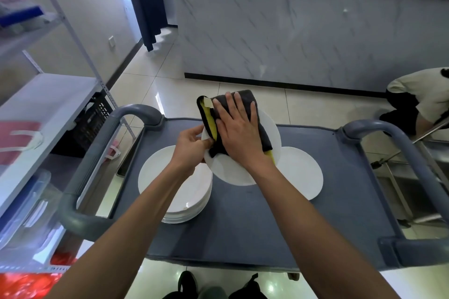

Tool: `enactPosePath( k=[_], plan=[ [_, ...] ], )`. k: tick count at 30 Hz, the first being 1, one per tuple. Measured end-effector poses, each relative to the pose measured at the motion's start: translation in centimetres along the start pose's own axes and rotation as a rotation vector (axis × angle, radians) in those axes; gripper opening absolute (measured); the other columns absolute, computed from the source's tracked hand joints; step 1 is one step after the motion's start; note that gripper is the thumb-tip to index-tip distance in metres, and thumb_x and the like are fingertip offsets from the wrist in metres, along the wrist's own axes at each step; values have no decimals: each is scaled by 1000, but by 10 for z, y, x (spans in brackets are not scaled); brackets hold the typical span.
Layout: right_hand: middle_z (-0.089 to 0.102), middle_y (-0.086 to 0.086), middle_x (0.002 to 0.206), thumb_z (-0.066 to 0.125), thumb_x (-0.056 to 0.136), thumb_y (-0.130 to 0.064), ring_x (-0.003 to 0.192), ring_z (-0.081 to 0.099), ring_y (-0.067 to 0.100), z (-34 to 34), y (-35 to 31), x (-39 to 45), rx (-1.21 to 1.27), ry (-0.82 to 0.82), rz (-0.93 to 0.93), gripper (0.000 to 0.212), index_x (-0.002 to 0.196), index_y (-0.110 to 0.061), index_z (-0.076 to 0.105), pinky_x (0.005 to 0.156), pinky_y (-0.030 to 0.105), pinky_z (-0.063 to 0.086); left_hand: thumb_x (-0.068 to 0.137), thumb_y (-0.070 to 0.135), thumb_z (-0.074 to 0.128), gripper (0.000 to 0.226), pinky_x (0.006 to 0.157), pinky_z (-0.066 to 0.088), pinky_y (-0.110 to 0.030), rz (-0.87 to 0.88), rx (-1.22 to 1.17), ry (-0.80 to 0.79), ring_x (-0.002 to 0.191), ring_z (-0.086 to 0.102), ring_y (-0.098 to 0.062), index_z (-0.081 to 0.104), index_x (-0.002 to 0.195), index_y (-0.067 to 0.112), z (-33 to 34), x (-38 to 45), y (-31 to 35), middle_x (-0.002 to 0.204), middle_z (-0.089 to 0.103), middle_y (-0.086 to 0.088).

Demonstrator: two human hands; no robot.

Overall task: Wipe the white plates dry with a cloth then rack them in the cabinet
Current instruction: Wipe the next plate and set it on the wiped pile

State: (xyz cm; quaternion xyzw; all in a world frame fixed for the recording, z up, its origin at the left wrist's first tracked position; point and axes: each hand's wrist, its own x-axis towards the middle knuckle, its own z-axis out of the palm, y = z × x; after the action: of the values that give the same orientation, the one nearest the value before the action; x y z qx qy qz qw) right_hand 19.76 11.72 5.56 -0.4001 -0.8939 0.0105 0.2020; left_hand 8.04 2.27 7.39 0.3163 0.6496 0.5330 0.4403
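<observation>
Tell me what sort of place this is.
Probably the service area of a restaurant or canteen kitchen: a grey utility cart carries a stack of white plates, a marble-look counter stands ahead, and metal storage shelving lines the left wall.

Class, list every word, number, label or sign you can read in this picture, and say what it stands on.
None can be read.
Pale tag on the dark cloth: no print legible.
Red packaging on the left shelving: blurred, no text legible.
White plates and grey cart: no markings seen.
</observation>
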Motion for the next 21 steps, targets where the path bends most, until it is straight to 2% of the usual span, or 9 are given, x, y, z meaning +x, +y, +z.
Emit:
enactPosePath(
  k=[3, 6, 11, 16, 19, 21],
  plan=[
    [15, 4, 169, 15, 106, -41, 156, 3, 23, 0, 7, 1, 19, 15, 41, 55, 160, -30, 22, 124, 54, 0, 93, 1, 64, 29, 62, 62, -38, 2, -27, 40, 82, 74, -28, 73, 113, 21, 0, 0, -2, 99, 76, -6],
    [13, 1, 169, 12, 105, -43, 156, 2, 20, 0, 19, 1, 39, 30, 152, 57, 160, -31, 19, 124, 52, -2, 93, -1, 63, 29, 59, 60, -37, -5, -64, 67, 78, 74, -28, 73, 108, 21, 0, 1, -2, 94, 77, -7],
    [15, 0, 169, 13, 105, -45, 156, 6, 20, -2, 38, -8, 32, 67, 266, 57, 160, -30, 19, 124, 49, 4, 93, 0, 64, 27, 60, 61, -37, -5, -81, 107, 78, 73, -24, 72, 114, 14, 3, 4, -4, 93, 76, -3],
    [8, 0, 170, 20, 108, -41, 156, 4, 22, 0, 50, -21, 83, 56, 389, 54, 161, -34, 12, 123, 50, 9, 93, -2, 63, 28, 57, 58, -35, -3, -130, 152, 81, 71, -27, 71, 115, 14, 6, 8, -8, 100, 75, -7],
    [5, 1, 170, 25, 109, -39, 155, 6, 24, 0, 54, -32, 181, 78, 443, 54, 161, -32, 12, 122, 46, 18, 93, -4, 62, 30, 66, 61, -42, 17, -185, 191, 78, 70, -24, 70, 105, 23, 8, 10, -7, 94, 74, -3],
    [6, 3, 170, 27, 109, -37, 154, 12, 25, 0, 53, -35, 286, 112, 460, 55, 161, -30, 14, 120, 44, 23, 94, -2, 62, 31, 71, 60, -43, 35, -214, 217, 75, 70, -19, 68, 109, 24, 10, 10, -6, 91, 74, 2]
  ],
)
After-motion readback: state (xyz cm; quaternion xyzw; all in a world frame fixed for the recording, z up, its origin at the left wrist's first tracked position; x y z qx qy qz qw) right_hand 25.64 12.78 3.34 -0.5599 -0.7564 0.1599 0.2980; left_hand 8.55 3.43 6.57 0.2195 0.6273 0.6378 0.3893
